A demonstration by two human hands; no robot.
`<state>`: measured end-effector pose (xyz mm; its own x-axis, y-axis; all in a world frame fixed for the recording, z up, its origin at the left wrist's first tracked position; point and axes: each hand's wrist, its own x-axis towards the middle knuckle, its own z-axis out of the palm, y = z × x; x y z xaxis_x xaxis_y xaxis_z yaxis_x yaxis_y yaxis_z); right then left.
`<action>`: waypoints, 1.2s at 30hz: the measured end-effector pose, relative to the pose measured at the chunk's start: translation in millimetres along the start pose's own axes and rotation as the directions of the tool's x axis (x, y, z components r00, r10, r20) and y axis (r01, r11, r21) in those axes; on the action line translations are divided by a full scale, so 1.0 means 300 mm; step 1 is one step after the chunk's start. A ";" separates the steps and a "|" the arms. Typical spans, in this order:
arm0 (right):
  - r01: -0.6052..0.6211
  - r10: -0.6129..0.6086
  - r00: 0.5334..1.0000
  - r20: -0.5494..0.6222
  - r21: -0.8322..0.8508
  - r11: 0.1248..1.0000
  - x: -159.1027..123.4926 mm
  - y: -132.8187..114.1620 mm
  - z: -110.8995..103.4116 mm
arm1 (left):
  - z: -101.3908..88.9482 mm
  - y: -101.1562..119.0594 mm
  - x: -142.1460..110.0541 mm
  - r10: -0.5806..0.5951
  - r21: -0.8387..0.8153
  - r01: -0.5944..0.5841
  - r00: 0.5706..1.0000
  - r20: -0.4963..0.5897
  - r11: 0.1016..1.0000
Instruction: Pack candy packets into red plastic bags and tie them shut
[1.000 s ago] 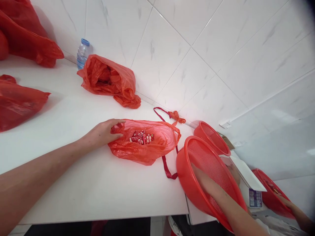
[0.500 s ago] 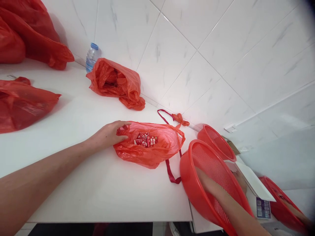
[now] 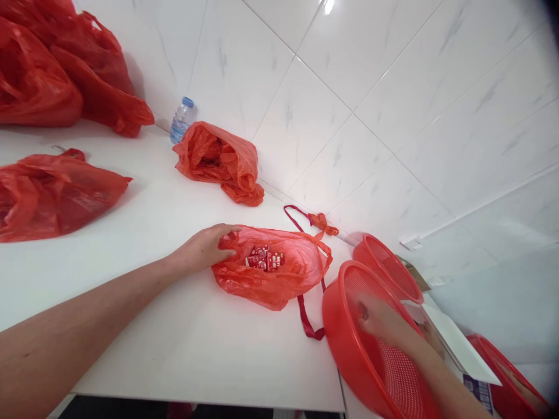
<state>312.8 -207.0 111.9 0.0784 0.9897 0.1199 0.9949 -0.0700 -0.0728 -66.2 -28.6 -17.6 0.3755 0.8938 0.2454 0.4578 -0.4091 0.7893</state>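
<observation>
Packets (image 3: 275,262) (three visible) lie in one bag (image 3: 262,289).

Workroom, by its tiled wall (image 3: 323,145), table (image 3: 209,349), baskets (image 3: 338,331)

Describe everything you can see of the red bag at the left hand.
The red bag looks like thin, translucent, crinkled plastic. It lies on the white table, mouth spread open towards the camera, its inside paler and pinkish. Small red-and-white printed packets lie inside. The left hand touches its left end, thumb and finger apart at the rim. A narrow loop of film, perhaps a handle, shows at the right end. Its underside is hidden.
</observation>
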 end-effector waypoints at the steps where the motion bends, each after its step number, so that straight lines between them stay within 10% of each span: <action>1: -0.014 0.017 0.999 0.051 -0.045 0.999 0.017 0.008 -0.019 | 0.001 0.001 -0.001 0.003 -0.003 -0.003 1.000 0.004 1.000; 7: 0.017 -0.021 0.999 -0.030 -0.119 0.993 0.137 -0.145 -0.130 | -0.002 0.007 -0.004 0.021 -0.019 -0.021 1.000 0.007 1.000; 13: 0.233 -0.233 0.973 -0.006 -0.006 0.973 0.277 -0.401 -0.016 | -0.008 0.011 -0.009 0.039 -0.030 -0.039 0.999 0.008 0.999; 21: 0.283 -0.283 0.957 0.061 0.006 0.959 0.248 -0.485 0.009 | -0.004 0.010 -0.006 0.062 -0.025 -0.062 0.998 -0.003 0.998; 26: 0.326 -0.315 0.945 0.094 -0.166 0.931 0.022 -0.406 -0.030 | -0.014 0.015 -0.007 0.066 -0.013 -0.066 0.998 -0.002 0.998; 36: 0.335 -0.391 0.920 -0.041 -0.439 0.834 -0.233 -0.076 0.155 | -0.045 0.032 -0.012 0.118 0.022 -0.116 0.989 -0.088 0.993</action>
<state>281.7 -268.6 59.3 -0.3139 0.9325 0.1788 0.8837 0.2180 0.4142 -74.1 -33.2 -3.4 0.3542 0.8522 0.3851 0.4285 -0.5139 0.7432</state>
